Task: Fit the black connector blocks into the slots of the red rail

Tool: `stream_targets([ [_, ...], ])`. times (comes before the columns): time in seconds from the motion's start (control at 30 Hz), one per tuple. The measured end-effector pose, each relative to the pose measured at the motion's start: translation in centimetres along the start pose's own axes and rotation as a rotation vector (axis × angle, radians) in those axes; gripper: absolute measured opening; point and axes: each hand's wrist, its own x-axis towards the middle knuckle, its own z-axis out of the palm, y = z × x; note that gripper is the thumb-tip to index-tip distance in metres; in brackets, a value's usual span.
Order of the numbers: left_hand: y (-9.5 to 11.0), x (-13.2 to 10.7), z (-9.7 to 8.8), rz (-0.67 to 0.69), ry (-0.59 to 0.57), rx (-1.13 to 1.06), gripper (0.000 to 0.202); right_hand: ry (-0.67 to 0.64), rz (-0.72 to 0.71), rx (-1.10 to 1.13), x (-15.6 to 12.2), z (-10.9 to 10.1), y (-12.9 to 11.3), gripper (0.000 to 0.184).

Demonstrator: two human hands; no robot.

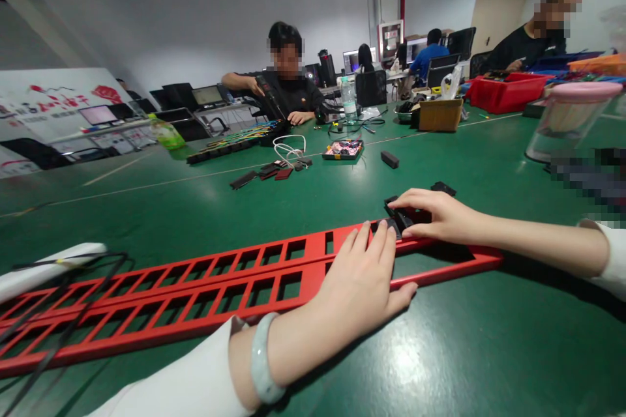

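Observation:
A long red frame point(313, 271) with rows of rectangular openings lies across the green table. My left hand point(359, 270) rests flat on its right part, fingers stretched out, the fingertips beside a black piece in the frame. My right hand point(440, 215) grips a small black plastic part point(402, 218) between thumb and fingers at the frame's far right opening. The lower side of this part is hidden by the frame and my fingers. Just behind my right hand lies another black piece point(443, 188).
Black cables point(81, 313) cross the frame's left end beside a white bar point(53, 267). Farther back are a black block point(390, 159), a small parts tray point(342, 150) and dark red pieces point(283, 173). A co-worker point(283, 88) sits opposite; a lidded clear container point(562, 124) stands right.

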Motion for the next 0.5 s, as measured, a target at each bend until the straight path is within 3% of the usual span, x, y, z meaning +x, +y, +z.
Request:
stream_targets([
  [0.5, 0.05, 0.37, -0.06, -0.006, -0.032, 0.015, 0.07, -0.052, -0.03, -0.017, 0.07, -0.13, -0.15, 0.043],
])
